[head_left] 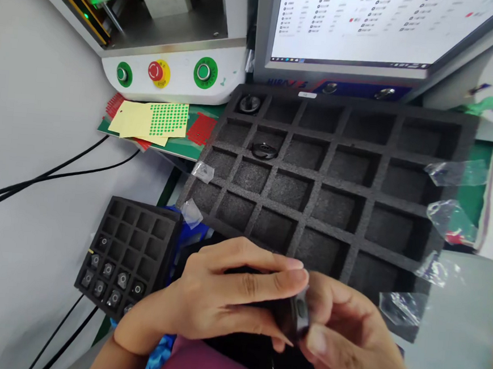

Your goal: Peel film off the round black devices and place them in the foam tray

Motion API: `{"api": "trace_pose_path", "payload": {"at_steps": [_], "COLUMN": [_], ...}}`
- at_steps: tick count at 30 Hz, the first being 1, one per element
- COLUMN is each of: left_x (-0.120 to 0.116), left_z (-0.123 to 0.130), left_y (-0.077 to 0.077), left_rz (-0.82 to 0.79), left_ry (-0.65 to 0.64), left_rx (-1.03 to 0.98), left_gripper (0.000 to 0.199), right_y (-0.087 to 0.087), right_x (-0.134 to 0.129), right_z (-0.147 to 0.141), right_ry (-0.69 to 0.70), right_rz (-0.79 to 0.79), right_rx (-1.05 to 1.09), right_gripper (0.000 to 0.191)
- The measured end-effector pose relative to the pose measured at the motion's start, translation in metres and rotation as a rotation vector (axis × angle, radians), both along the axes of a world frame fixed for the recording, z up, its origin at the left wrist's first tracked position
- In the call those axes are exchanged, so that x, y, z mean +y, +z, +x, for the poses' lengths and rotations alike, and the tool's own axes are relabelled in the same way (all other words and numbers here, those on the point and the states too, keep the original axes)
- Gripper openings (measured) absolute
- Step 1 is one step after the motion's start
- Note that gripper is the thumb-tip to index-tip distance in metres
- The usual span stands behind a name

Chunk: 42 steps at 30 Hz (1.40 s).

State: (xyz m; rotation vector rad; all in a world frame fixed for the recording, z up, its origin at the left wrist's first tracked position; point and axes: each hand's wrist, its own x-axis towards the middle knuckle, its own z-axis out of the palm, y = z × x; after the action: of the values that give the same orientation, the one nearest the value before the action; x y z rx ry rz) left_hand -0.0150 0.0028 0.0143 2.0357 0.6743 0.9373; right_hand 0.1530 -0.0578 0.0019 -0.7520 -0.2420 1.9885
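Observation:
Near the front edge of the large foam tray, both hands hold a small dark watch-like device, its edge turned toward me with an oval button on its side. My left hand reaches over it from the left, fingers closed along its back and top. From the right, my right hand pinches the edge between thumb and bent fingers. Most of the device is hidden by the fingers. In the tray lie a round black part in the back left corner and a black ring-shaped part one row nearer.
A smaller foam tray at left holds several small dark square parts. Behind stand a machine with green buttons and a red stop button, and a monitor. Green-dot sticker sheets lie at left; clear plastic pieces stick to the tray's right side.

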Motion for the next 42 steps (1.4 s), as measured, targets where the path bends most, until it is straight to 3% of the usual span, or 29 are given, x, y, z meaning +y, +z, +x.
{"api": "trace_pose_path", "payload": {"at_steps": [4,7,9,14,16,18,22,28,30,33,35,38,42], "left_x": [0.001,0.0,-0.001,-0.006,-0.01,-0.014,-0.023,-0.032,-0.032,-0.028,-0.025,-0.019,-0.018], "left_z": [0.002,0.006,0.008,0.013,0.016,0.02,0.026,0.03,0.03,0.029,0.028,0.027,0.023], "left_y": [-0.009,-0.019,-0.023,-0.023,-0.023,-0.022,-0.016,-0.007,-0.005,0.001,0.004,0.005,0.002], "left_rz": [0.005,-0.136,-0.372,-1.118,-1.278,-1.322,-1.215,-0.92,-0.719,-0.262,-0.043,0.081,0.202], "left_ry": [0.036,0.032,0.045,-0.115,-0.159,-0.114,0.029,0.055,0.098,0.154,0.147,0.111,0.048], "left_rx": [-0.037,-0.162,-0.31,-0.572,-0.581,-0.531,-0.292,-0.161,-0.103,0.041,0.113,0.16,0.234], "left_gripper": [0.06,0.064,0.066,0.042,0.035,0.038,0.037,0.024,0.021,0.023,0.025,0.03,0.04], "right_y": [-0.007,-0.008,-0.007,-0.008,-0.007,-0.007,-0.008,-0.008,-0.006,-0.002,0.0,0.003,0.011], "right_x": [0.004,0.01,0.013,0.015,0.013,0.01,0.0,-0.014,-0.014,-0.011,-0.008,0.0,0.009], "right_z": [-0.012,-0.017,-0.014,-0.006,-0.008,-0.011,-0.013,-0.014,-0.018,-0.025,-0.028,-0.03,-0.028], "right_ry": [-0.051,-0.007,-0.036,-0.498,-0.488,-0.42,-0.347,-0.317,-0.346,-0.433,-0.479,-0.545,-0.545], "right_rz": [-0.066,-0.053,-0.031,0.081,0.08,0.078,0.165,0.267,0.278,0.324,0.366,0.388,0.266], "right_rx": [0.157,0.191,0.133,-0.361,-0.405,-0.373,-0.33,-0.411,-0.467,-0.51,-0.498,-0.412,-0.272], "right_gripper": [0.054,0.053,0.046,0.029,0.031,0.032,0.02,0.017,0.018,0.017,0.016,0.011,0.006]}}
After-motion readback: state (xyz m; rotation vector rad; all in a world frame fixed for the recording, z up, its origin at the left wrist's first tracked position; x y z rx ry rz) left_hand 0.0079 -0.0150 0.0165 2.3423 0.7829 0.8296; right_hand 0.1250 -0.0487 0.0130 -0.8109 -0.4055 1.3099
